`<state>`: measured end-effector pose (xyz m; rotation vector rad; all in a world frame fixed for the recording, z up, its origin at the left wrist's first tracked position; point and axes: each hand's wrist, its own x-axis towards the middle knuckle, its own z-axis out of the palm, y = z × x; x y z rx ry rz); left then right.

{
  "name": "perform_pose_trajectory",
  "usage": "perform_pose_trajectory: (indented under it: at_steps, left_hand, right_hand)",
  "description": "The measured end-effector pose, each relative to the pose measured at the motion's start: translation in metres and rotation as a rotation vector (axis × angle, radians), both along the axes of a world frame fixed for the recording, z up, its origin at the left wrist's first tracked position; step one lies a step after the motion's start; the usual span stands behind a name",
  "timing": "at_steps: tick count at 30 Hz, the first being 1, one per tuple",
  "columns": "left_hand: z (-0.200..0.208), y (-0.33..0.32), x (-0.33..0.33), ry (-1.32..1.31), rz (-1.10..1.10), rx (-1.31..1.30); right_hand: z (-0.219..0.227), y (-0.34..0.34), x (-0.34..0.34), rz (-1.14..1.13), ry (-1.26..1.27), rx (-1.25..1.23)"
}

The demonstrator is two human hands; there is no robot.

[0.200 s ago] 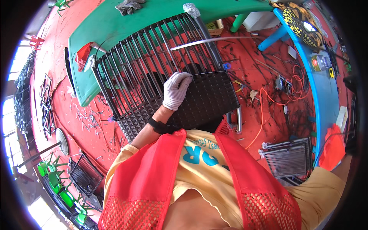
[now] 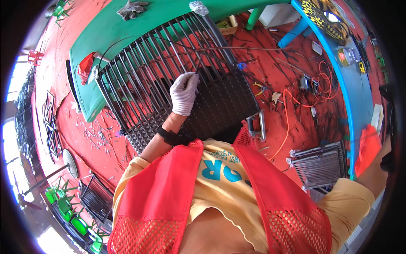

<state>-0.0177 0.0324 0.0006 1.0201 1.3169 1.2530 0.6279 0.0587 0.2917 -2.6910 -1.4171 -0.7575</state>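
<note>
My left hand (image 2: 184, 94), in a whitish striped knit glove, is closed with thumb and fingers pinched on a dark weaving strip (image 2: 198, 66). It hovers at the border between the woven part and the bare bars of a dark chair frame (image 2: 146, 63). The woven brown wicker (image 2: 220, 101) covers the frame's near part. A long thin brown strip (image 2: 253, 48) arches across the bars and off to the right. My right arm (image 2: 377, 163) reaches out toward the right rim, and its hand does not show.
The frame leans against a green table (image 2: 86, 55) with grey gloves (image 2: 132, 10) on it. A blue table (image 2: 344, 84) at the right bears a plastic bottle (image 2: 347, 56). An orange cord (image 2: 288, 114) and strip scraps lie on the red floor. Slatted frames (image 2: 319, 165) stand at lower right.
The long strip has swung from a pale blurred streak into a dark arch over the bars. My left hand is slightly farther left and up in view, still closed. My right forearm has shifted upward.
</note>
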Motion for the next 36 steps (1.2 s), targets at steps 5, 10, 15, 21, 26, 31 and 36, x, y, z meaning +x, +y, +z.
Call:
perform_pose_trajectory:
  at_steps: [5,10,15,21,26,31,36]
  left_hand:
    - [0.004,0.003,0.006,-0.038,0.080,0.005]
    - [-0.008,0.011,0.007,0.059,0.115,0.041]
    - [-0.024,0.020,0.008,0.382,0.134,0.164]
    - [-0.020,0.021,0.019,0.643,0.136,0.270]
    - [-0.005,0.023,0.020,0.988,-0.161,0.118]
    - [0.001,0.025,0.009,0.755,-0.294,0.091]
    - [0.003,0.021,0.005,0.716,-0.341,0.148]
  right_hand:
    - [-0.097,0.033,-0.252,0.964,0.020,0.121]
    - [-0.208,-0.018,-0.444,0.947,1.449,-0.454]
    - [-0.260,-0.002,-0.492,0.686,1.558,-0.422]
    - [-0.281,0.011,-0.477,0.230,2.380,-0.275]
    - [-0.284,0.020,-0.463,0.139,2.628,-0.447]
    - [-0.266,0.030,-0.460,0.445,2.124,-0.769]
    - [-0.246,0.044,-0.469,0.815,1.355,-0.979]
